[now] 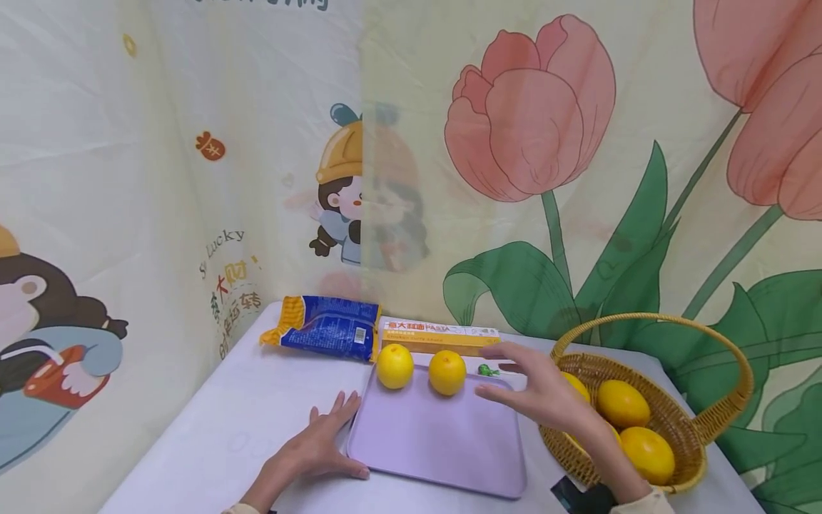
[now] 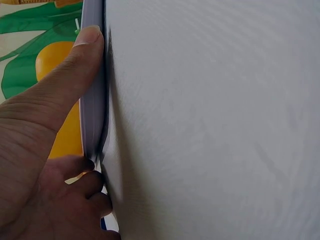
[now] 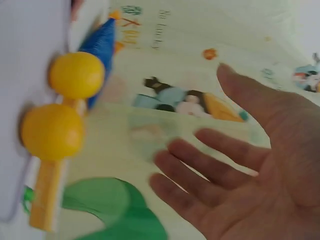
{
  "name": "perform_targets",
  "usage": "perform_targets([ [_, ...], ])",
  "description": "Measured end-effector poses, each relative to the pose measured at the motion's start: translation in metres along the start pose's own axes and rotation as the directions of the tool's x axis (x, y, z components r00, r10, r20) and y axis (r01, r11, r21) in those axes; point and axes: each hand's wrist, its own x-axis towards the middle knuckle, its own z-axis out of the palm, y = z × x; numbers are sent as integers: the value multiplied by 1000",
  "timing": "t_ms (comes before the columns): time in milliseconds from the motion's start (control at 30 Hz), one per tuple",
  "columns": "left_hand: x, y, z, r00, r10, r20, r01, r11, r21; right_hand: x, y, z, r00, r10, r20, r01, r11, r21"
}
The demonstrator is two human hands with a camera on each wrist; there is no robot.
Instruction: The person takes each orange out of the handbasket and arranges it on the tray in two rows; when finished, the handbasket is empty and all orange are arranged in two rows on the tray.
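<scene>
A lilac tray lies on the white-covered table, with two round yellow fruits, perhaps oranges, near its far edge: one at the left and one beside it. My left hand rests at the tray's near left corner. Its thumb touches the rim, as the left wrist view also shows, and the fingers extend along the left side. Above the tray's right side my right hand hangs in the air, fingers spread and nothing held; in the right wrist view the palm is bare, apart from the fruits.
A wicker basket with several yellow fruits stands right of the tray, its handle arching high. Behind the tray lie a blue and orange packet, a pasta box and a small green object. Printed cloth hangs behind.
</scene>
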Motion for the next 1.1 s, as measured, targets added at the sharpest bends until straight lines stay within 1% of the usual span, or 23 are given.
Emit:
perform_targets([
  [100, -1, 0, -3, 1000, 2, -8, -2, 1000, 2, -19, -3, -35, 995, -49, 82, 50, 999, -3],
  [167, -1, 0, -6, 1000, 2, -14, -2, 1000, -1, -28, 3, -56, 991, -50, 124, 52, 998, -20],
  [200, -1, 0, -7, 1000, 1, -17, -1, 1000, -3, -32, 9, -64, 990, -42, 132, 46, 999, -26],
  [267, 0, -1, -8, 1000, 5, -18, -5, 1000, -5, -35, 24, -79, 991, -10, 134, 17, 999, -49],
  [367, 1, -2, -10, 1000, 9, -15, -9, 1000, -6, -33, 51, -93, 993, 49, 109, -38, 994, -102],
  [433, 2, -3, -10, 1000, 7, -12, -7, 1000, -7, -29, 69, -98, 990, 108, 88, -96, 987, -130],
  [500, 2, -3, -10, 1000, 7, -11, -7, 1000, -9, -23, 87, -98, 984, 162, 80, -149, 978, -144],
  [600, 3, -4, -9, 1000, 7, -14, -7, 1000, -11, -12, 110, -93, 959, 264, 98, -248, 957, -148],
  [667, 3, -5, -8, 1000, 7, -14, -7, 1000, -11, -4, 123, -88, 938, 316, 140, -296, 944, -143],
  [733, 2, -5, -7, 1000, 6, -9, -6, 1000, -10, 4, 133, -82, 909, 368, 195, -345, 927, -144],
  [833, 2, -6, -5, 1000, 9, -4, -9, 1000, -9, 13, 143, -74, 867, 415, 277, -388, 910, -147],
  [867, 2, -6, -5, 1000, 12, -2, -12, 1000, -9, 15, 145, -72, 851, 434, 295, -407, 901, -152],
  [933, 1, -5, -3, 1000, 18, 0, -18, 1000, -12, 17, 149, -68, 827, 464, 319, -435, 886, -161],
  [1000, 1, -4, -2, 1000, 19, 4, -19, 1000, -14, 17, 151, -65, 808, 487, 331, -457, 873, -167],
  [1067, 1, -3, -1, 1000, 17, 7, -17, 1000, -14, 16, 153, -63, 798, 497, 341, -469, 867, -168],
  [1100, 1, -2, -1, 1000, 15, 8, -15, 1000, -13, 16, 153, -63, 796, 499, 344, -470, 866, -168],
])
